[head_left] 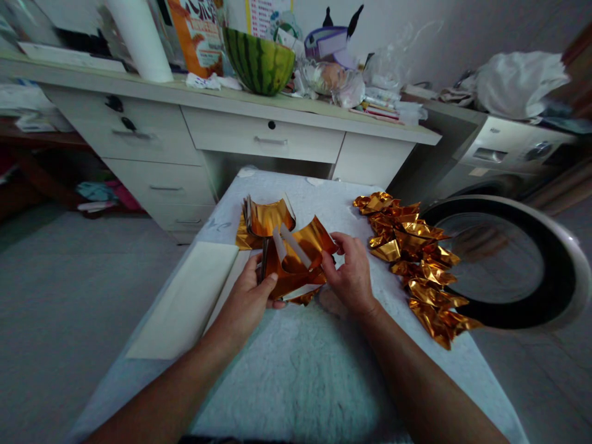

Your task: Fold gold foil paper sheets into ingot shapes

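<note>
My left hand (pixel 252 287) is closed on the left side of some gold foil paper (pixel 289 274), thumb on top and fingertips showing underneath. My right hand (pixel 349 271) pinches the right edge of the same foil paper between thumb and fingers. The sheet is curled, and its pale underside shows at the folds. Just behind it lies a stack of curved gold foil sheets (pixel 271 217) on the cloth-covered table (pixel 296 376). Folded gold foil pieces (pixel 409 246) lie in an overlapping row along the table's right side.
A cream paper sheet (pixel 189 302) lies on the table's left. An open washing machine door (pixel 509 262) stands close to the right edge. Behind is a white drawer desk (pixel 266 132) bearing half a watermelon (pixel 259 60), an orange package (pixel 198 40), a white roll (pixel 143 40) and plastic bags.
</note>
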Action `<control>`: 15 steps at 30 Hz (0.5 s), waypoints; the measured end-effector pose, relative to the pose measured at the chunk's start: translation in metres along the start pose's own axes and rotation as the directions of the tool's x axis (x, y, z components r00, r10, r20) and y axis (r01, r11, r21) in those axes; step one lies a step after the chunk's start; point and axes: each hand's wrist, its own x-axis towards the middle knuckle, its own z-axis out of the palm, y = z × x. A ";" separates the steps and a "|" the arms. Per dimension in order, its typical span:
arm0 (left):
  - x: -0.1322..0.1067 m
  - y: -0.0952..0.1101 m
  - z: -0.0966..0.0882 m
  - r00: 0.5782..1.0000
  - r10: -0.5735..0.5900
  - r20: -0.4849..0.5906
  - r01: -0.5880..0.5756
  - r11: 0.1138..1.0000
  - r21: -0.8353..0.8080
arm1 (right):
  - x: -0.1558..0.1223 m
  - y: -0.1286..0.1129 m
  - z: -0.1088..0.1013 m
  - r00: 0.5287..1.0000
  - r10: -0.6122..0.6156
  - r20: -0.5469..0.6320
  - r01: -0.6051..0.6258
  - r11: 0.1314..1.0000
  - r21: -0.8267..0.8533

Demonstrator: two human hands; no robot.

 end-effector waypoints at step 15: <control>0.001 -0.010 -0.004 0.999 0.054 0.003 -0.054 0.998 -0.042 | -0.013 -0.041 -0.009 0.949 -0.189 0.251 0.208 0.977 -0.048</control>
